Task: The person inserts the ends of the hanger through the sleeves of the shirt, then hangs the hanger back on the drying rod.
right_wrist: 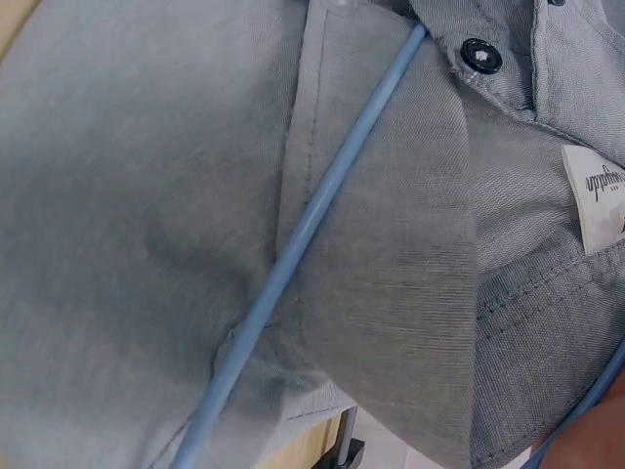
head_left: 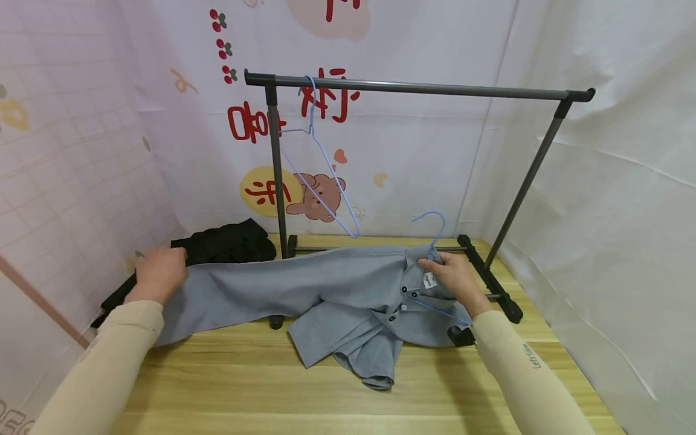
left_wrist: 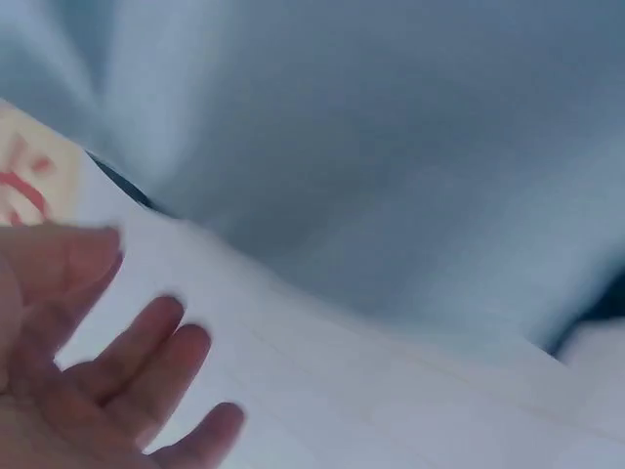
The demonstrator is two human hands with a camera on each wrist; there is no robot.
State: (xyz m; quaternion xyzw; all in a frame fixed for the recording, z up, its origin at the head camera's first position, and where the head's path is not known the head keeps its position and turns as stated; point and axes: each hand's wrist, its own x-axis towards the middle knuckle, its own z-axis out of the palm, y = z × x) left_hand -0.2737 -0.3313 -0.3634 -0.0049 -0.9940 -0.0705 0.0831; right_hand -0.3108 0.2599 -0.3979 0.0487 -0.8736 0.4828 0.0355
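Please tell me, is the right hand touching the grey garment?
Touching. The head view shows the right hand gripping the grey garment beside its white label.

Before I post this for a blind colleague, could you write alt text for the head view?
A person's right hand grips a gray garment near a blue hanger's hook; the left hand is at the garment's other end. A second hanger hangs on a dark clothes rack, and black cloth lies at left.
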